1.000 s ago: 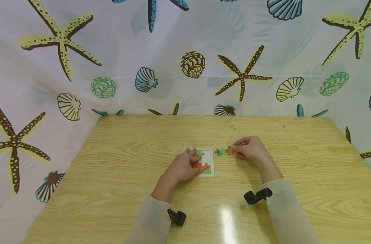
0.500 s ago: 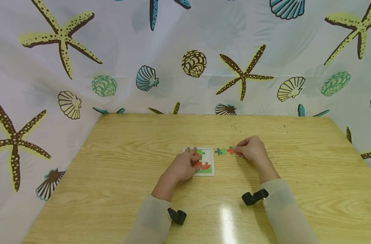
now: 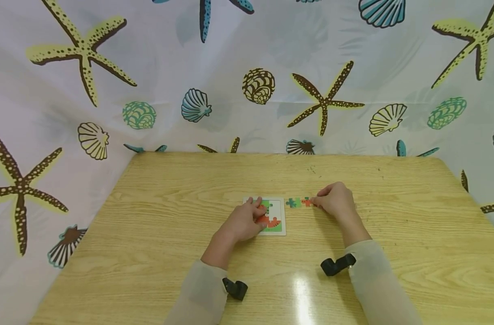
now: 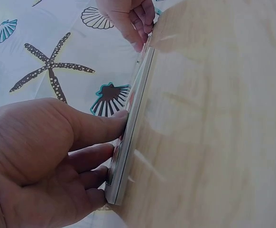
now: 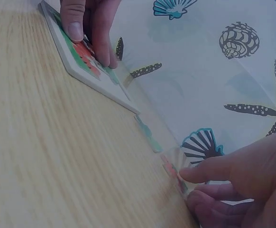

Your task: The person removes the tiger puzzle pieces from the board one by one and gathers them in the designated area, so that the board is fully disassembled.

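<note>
A jigsaw board (image 3: pixel 274 209) with a white rim lies flat on the table. Green and orange-red pieces fill part of it, and a white patch shows at its upper right. My left hand (image 3: pixel 240 221) rests on its left side, fingers and thumb spread over the pieces and hiding some of them. To the right of the board lies a green puzzle piece (image 3: pixel 294 202). Beside that is a red-orange puzzle piece (image 3: pixel 305 201), pinched at its right edge by the thumb and fingers of my right hand (image 3: pixel 337 199). The right wrist view shows this red-orange piece (image 5: pixel 169 167) low against the tabletop.
The wooden table (image 3: pixel 169 189) stretches out on both sides of the hands. A curtain (image 3: pixel 230 54) printed with starfish and shells hangs behind its far edge. Small dark marks (image 3: pixel 311 169) dot the tabletop beyond the pieces.
The red-orange piece first shifted slightly right, away from the green piece, and is now about where it was half a second ago. My right hand stays on it; my left hand keeps its place.
</note>
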Available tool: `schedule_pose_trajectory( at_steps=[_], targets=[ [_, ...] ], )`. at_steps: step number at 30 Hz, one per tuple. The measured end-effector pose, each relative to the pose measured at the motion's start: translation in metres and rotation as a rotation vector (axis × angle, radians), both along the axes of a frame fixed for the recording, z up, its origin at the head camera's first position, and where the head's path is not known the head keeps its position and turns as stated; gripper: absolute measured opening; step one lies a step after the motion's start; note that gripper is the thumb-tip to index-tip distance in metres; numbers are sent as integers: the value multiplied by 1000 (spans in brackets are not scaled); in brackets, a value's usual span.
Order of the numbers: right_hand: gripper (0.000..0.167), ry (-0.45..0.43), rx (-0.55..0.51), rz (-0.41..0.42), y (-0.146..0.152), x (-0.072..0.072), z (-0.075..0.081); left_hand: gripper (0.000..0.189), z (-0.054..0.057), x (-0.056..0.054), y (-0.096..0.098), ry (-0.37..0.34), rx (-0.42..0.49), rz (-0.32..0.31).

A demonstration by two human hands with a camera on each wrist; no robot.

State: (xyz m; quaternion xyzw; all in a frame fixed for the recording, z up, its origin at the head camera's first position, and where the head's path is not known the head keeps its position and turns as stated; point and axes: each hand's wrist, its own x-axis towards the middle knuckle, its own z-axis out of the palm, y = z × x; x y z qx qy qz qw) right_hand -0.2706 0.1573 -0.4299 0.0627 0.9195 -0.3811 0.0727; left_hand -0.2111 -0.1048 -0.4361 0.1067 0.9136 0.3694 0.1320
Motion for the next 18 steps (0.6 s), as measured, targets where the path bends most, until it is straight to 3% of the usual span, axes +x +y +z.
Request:
schedule_pose_trajectory(
  at_steps=[12,18],
  targets=[
    [34,-9,-16,42,-4,5,12,50,-3,-2,-2,-1,-26,1],
    [30,-52,-167,85,-5,5,13,51,-4,-3,-2,-4,-29,-2]
  ],
)
